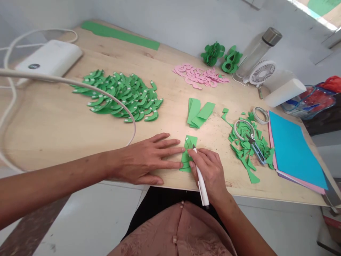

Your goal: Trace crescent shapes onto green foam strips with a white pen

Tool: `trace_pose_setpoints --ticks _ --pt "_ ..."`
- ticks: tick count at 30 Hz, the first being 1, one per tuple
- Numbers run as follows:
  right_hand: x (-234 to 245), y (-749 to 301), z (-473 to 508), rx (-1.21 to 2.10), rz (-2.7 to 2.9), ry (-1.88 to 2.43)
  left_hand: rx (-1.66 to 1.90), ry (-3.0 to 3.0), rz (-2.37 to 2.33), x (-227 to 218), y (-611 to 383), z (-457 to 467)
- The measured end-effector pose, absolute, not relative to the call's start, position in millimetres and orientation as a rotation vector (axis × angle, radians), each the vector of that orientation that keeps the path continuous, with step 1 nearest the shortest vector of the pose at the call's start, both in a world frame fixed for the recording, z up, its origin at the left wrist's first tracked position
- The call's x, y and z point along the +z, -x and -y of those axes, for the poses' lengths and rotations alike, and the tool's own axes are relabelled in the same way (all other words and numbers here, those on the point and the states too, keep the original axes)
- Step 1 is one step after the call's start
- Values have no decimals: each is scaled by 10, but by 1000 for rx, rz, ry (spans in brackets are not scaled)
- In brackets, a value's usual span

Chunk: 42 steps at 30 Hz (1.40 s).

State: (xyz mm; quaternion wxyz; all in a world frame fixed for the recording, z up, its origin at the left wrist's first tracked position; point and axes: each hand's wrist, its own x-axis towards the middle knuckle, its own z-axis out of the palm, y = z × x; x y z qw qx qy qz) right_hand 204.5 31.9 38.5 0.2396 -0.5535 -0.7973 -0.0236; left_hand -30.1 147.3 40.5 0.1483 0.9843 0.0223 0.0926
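My right hand grips a white pen, its dark tip down at a small green paper strip. Drawn curved lines show on that strip, and a small cut shape with a white tab seems to lie near its top. Flat on the table, my left hand has its fingers stretched out, the fingertips reaching the strip's left edge. Just beyond lie several plain green paper strips. Left of them spreads a big pile of curved green cut-outs with white tabs.
Pink cut-outs lie at the back near two green paper ornaments, a bottle and a fan. Right are green scraps, snips, tape rolls and blue sheets. A cable loops from the left.
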Motion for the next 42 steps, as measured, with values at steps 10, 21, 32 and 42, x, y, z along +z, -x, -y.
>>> trace_pose_setpoints --ticks 10,21,32,42 --pt "383 -2035 -318 -72 2179 1515 241 -2883 -46 392 305 -1476" --pt "560 -2063 -296 261 1833 1465 230 -2866 -59 345 326 -1463" --pt "569 -1901 -314 737 1450 1596 290 -2864 -66 339 335 -1462" --pt "532 -1907 -358 697 1377 1616 296 -2867 -56 309 323 -1469"
